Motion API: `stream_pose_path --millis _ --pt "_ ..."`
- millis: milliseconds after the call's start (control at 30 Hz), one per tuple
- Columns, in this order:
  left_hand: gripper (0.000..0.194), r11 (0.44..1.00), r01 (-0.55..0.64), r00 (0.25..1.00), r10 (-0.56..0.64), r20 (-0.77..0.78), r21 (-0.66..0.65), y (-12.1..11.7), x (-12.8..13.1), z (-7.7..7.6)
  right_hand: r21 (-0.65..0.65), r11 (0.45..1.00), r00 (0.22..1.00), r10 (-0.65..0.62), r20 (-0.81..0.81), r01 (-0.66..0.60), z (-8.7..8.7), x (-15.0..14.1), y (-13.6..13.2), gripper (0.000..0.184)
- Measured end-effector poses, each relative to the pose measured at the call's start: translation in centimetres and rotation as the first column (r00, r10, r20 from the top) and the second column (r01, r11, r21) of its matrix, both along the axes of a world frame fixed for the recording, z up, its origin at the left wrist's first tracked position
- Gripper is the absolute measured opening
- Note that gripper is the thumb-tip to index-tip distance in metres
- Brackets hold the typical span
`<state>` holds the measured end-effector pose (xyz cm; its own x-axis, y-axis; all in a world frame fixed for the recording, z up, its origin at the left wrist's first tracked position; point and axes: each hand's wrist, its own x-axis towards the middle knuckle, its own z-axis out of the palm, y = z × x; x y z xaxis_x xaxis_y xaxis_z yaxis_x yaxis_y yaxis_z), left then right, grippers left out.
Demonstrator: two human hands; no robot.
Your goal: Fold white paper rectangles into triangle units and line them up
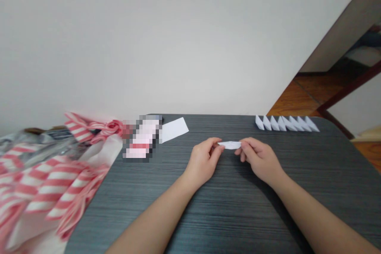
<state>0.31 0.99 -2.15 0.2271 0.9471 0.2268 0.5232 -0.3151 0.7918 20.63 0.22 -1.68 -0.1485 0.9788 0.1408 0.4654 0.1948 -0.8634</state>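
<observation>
A small folded piece of white paper point(229, 145), long and narrow, is held just above the dark table between both hands. My left hand point(204, 159) pinches its left end with thumb and fingers. At the right end, my right hand point(260, 159) has its thumb and forefinger closed on the paper. Further back on the right stands a row of several folded white paper shapes point(282, 123) with pointed tips, set close together. Flat white paper point(175, 129) lies at the back, left of the hands.
The dark wood-grain table point(143, 206) reaches a pale wall point(190, 39) at the back. A pixelated rectangular object point(143, 139) lies near its left edge. Red-and-white striped cloth point(53, 182) is heaped beside the table on the left. Wooden floor point(293, 97) shows at right.
</observation>
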Motion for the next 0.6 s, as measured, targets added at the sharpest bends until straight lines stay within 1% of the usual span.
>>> stream_pose_path --millis 67,133,267,467,600 --pt "0.023 0.999 0.002 0.998 0.001 0.063 -0.049 0.14 -0.08 0.09 0.008 1.000 1.000 0.027 0.008 -0.027 -0.02 0.06 -0.03 0.032" --pt "0.024 0.998 -0.008 0.995 0.014 0.096 -0.064 0.19 -0.16 0.23 0.017 0.999 0.999 0.032 0.008 -0.032 -0.04 0.08 0.00 0.029" --pt "0.022 1.000 -0.025 0.997 0.026 0.075 -0.012 0.15 -0.24 0.28 0.053 0.999 1.000 -0.007 0.024 0.006 -0.22 0.11 0.19 0.026" --pt "0.022 0.998 -0.009 0.999 0.007 0.042 0.059 0.02 -0.18 0.19 0.123 0.991 0.994 0.035 0.104 -0.048 -0.34 0.18 0.27 0.027" --pt "0.022 0.995 0.005 0.999 -0.008 0.035 0.096 0.08 -0.17 0.29 0.139 0.989 0.993 0.034 0.111 -0.050 -0.32 0.19 0.26 0.027"
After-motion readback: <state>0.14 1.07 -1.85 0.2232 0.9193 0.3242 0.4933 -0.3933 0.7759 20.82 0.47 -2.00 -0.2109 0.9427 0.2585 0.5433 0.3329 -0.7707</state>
